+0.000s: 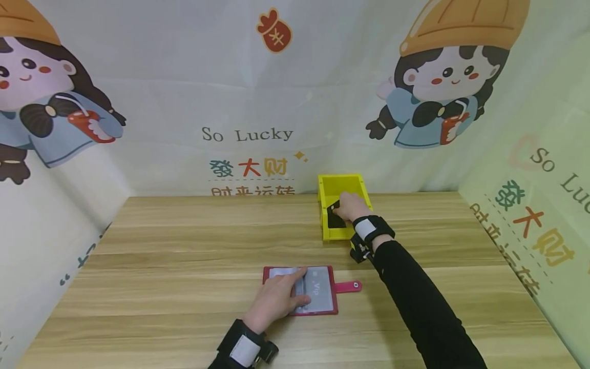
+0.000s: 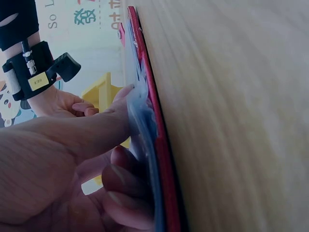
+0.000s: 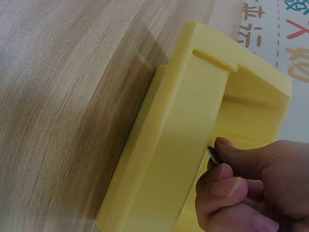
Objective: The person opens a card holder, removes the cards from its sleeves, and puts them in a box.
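On the table lies an open red card holder (image 1: 335, 302) with clear plastic sleeves (image 1: 320, 289), one marked "Vip", and a snap strap (image 1: 349, 286) sticking out to the right. My left hand (image 1: 275, 300) rests on the sleeves, index finger extended and thumb pressing the page. The left wrist view shows the thumb and fingers against the sleeves' edge. Farther back, my right hand (image 1: 354, 206) is inside a yellow bin (image 1: 338, 234), pinching a black card (image 1: 335, 218) between thumb and fingers. In the right wrist view only the card's thin edge (image 3: 212, 154) shows.
The wooden table (image 1: 184, 246) stretches to both sides of the card holder. A printed cloth backdrop (image 1: 249, 92) stands right behind the yellow bin, with cloth walls to the left and right.
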The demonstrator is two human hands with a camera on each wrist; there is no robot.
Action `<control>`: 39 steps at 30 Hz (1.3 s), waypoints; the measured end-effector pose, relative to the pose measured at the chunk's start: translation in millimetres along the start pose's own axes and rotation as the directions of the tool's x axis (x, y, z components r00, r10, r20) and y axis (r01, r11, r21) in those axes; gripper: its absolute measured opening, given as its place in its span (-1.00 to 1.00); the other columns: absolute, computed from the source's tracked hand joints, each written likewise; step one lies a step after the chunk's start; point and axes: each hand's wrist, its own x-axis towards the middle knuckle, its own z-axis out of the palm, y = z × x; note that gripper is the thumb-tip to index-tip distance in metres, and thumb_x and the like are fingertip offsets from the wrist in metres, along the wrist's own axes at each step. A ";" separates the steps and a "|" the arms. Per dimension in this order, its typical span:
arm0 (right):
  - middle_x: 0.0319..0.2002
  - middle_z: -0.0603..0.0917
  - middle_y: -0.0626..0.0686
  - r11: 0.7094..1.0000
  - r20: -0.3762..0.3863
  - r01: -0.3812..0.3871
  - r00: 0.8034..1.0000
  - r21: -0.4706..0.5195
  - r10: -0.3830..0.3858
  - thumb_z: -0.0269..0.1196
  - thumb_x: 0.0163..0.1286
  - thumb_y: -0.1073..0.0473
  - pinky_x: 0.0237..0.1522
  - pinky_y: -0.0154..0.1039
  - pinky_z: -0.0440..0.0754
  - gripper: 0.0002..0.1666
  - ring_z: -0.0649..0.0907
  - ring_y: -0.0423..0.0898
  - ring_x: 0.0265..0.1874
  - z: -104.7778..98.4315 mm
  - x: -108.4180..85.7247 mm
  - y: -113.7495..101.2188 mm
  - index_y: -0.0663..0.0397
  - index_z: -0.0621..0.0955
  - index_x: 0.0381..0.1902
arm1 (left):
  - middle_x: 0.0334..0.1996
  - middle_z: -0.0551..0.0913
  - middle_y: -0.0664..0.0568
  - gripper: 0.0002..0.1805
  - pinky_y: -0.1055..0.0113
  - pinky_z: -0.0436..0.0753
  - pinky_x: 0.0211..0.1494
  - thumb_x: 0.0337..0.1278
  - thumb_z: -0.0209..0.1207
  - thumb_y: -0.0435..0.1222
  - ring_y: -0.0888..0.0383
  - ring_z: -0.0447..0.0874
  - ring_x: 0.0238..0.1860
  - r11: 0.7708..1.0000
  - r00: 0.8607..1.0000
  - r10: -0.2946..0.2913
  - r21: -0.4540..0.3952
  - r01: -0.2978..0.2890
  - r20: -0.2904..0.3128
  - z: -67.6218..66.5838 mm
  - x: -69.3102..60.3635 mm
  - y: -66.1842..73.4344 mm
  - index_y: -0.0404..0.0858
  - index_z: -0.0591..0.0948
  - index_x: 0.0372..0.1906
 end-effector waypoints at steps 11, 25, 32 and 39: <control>-0.53 0.53 0.04 0.995 -0.022 -0.034 0.999 -0.093 0.033 0.23 0.48 0.11 -0.50 -0.34 0.45 -0.69 0.54 -0.12 -0.61 6.0 3.3 -1.0 0.30 0.64 -0.11 | -0.61 0.27 0.12 -0.30 0.41 0.15 -0.47 0.12 0.41 -0.10 0.22 0.27 -0.55 1.000 1.000 0.011 0.000 -0.011 -0.012 0.4 0.3 -1.2 -0.22 0.51 0.36; -0.34 0.57 0.10 0.978 -0.015 -0.053 0.999 -0.203 0.051 0.21 0.50 0.12 -0.29 -0.22 0.41 -0.68 0.49 -0.04 -0.39 10.0 1.6 -3.2 0.28 0.65 0.01 | -0.29 0.65 -0.09 -0.31 0.39 0.17 -0.43 0.11 0.42 -0.13 0.16 0.38 -0.41 0.999 0.999 0.033 0.017 -0.032 -0.021 -0.5 0.2 0.0 -0.24 0.52 0.35; -0.22 0.65 0.16 0.976 -0.018 -0.050 0.999 -0.213 0.047 0.18 0.51 0.17 -0.24 -0.18 0.43 -0.70 0.49 0.00 -0.34 12.4 -0.7 -2.8 0.27 0.64 0.04 | -0.30 0.61 -0.02 -0.31 0.39 0.14 -0.45 0.11 0.41 -0.13 0.17 0.36 -0.42 1.000 1.000 0.023 0.014 -0.023 -0.018 -0.3 0.4 -0.1 -0.23 0.52 0.35; -0.31 0.59 0.13 0.975 -0.014 -0.051 0.999 -0.216 0.049 0.16 0.51 0.21 -0.27 -0.17 0.43 -0.75 0.49 0.00 -0.36 14.0 0.6 -2.2 0.27 0.63 0.00 | -0.37 0.53 0.02 -0.31 0.38 0.12 -0.46 0.12 0.41 -0.12 0.18 0.33 -0.45 1.000 1.000 0.017 0.008 -0.017 -0.011 0.2 -0.2 -0.7 -0.22 0.52 0.36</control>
